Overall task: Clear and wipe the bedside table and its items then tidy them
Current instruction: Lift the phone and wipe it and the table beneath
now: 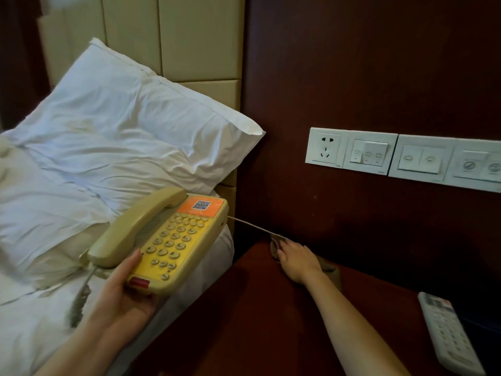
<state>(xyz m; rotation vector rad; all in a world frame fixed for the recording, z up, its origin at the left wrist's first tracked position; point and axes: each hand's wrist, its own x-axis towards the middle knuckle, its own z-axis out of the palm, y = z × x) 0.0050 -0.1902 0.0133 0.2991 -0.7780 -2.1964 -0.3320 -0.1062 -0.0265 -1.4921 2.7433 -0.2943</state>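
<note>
Where the dark red bedside table [244, 321] meets the wood-panelled wall [379, 63], right hand [298, 260]: fingers laid flat, pressing a brownish cloth [331, 269] onto the top's far corner. Left hand [127, 291]: cupped under a yellow telephone [173, 240], thumb over its near edge, held above the white bed sheet [40, 321]; cord [252, 226] runs toward the right hand. White remote [447, 337]: on the table, right of the right forearm. Switch panel [406, 158]: on the wall above the right hand. Pillow [122, 131] and padded headboard [189, 36]: beyond the left hand.
</note>
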